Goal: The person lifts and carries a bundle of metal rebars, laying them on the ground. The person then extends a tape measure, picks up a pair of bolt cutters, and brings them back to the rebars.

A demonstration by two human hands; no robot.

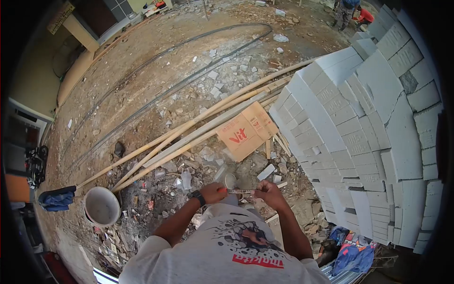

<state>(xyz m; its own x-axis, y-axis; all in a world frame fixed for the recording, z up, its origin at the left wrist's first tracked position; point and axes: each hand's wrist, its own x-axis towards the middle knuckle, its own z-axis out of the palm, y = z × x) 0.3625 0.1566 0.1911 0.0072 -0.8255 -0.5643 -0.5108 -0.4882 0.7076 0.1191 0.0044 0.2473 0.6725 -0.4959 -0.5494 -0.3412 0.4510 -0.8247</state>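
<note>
My left hand, with a dark watch on the wrist, is closed around the red-orange end of what looks like a tape measure. A short, narrow marked strip stretches level from there to my right hand, whose fingers pinch its other end. Both hands are in front of my grey printed shirt. Just beyond the strip, a pale round cup-like container stands on the rubble. To its left lies a clear plastic bottle or cup.
Stacked pale blocks rise on the right. Long bamboo poles and a flattened cardboard box lie ahead. A bucket stands at left. Black cable or rod loops over the dirt. Two people are at the far right.
</note>
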